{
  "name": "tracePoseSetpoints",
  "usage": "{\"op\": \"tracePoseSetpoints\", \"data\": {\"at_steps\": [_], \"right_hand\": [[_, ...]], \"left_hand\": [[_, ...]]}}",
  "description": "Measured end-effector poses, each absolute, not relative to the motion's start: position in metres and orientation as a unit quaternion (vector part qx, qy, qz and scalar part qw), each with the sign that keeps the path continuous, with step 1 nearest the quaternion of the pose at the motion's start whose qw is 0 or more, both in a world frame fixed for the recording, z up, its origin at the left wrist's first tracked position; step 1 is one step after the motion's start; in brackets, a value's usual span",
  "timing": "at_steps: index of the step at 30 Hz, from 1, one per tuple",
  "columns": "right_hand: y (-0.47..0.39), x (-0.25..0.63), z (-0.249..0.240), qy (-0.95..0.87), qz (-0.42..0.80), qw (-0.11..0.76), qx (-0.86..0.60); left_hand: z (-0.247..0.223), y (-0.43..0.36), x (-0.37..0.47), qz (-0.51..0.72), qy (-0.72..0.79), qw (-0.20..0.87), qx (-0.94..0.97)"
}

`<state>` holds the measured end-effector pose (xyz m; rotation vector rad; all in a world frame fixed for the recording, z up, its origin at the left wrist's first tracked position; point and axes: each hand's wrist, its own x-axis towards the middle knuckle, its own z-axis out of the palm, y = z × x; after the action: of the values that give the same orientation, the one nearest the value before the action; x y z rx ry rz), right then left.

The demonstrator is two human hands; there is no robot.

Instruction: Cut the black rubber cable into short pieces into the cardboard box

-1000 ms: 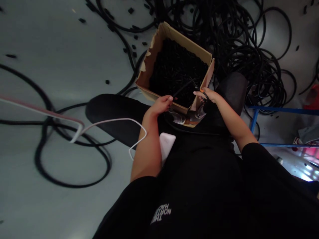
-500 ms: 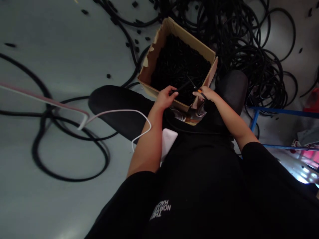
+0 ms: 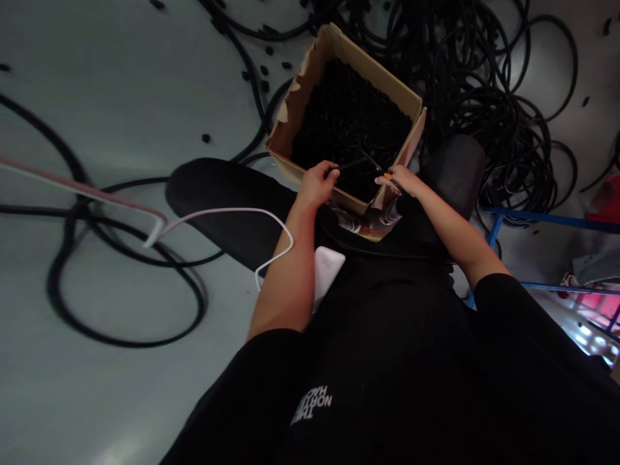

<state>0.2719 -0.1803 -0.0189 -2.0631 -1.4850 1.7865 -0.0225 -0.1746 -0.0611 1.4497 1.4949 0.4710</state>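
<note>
Between my legs stands a cardboard box (image 3: 387, 89), its torn flaps raised, filled with short black pieces (image 3: 343, 106). Over its near left edge, my left hand (image 3: 317, 185) is closed around a black rubber strip (image 3: 351, 165) that points right across the box. My right hand (image 3: 398, 181), at the near right corner, grips scissors (image 3: 387, 175) with orange on the handles. Their dark blades (image 3: 371, 159) point up and left, close to the strip's end. Whether the blades touch the strip I cannot tell against the dark pieces.
Tangled black tubing (image 3: 504, 116) lies at the upper right, and a loose loop (image 3: 130, 342) at the left. A white power bank (image 3: 328, 266) rests on my lap, its white cable (image 3: 232, 210) crossing my left forearm. A blue metal frame (image 3: 557, 219) stands at right.
My left hand has shifted slightly up and left with the black strip. The scissors stay almost in place. The view has moved a little.
</note>
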Motion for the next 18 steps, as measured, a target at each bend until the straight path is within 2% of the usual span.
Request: {"op": "tracePoseSetpoints", "data": {"at_steps": [4, 9, 15, 18], "right_hand": [[-0.178, 0.274, -0.018, -0.478, 0.584, 0.021, -0.655], [-0.172, 0.281, -0.019, -0.539, 0.529, 0.030, -0.655], [-0.176, 0.287, -0.014, -0.556, 0.531, -0.004, -0.640], [-0.177, 0.287, -0.014, -0.558, 0.534, -0.003, -0.635]], "left_hand": [[-0.054, -0.178, -0.020, 0.156, 0.602, 0.471, 0.626], [-0.054, -0.181, -0.022, 0.119, 0.550, 0.503, 0.656], [-0.062, -0.176, -0.025, 0.102, 0.614, 0.480, 0.619], [-0.061, -0.178, -0.021, 0.096, 0.586, 0.492, 0.637]]}}
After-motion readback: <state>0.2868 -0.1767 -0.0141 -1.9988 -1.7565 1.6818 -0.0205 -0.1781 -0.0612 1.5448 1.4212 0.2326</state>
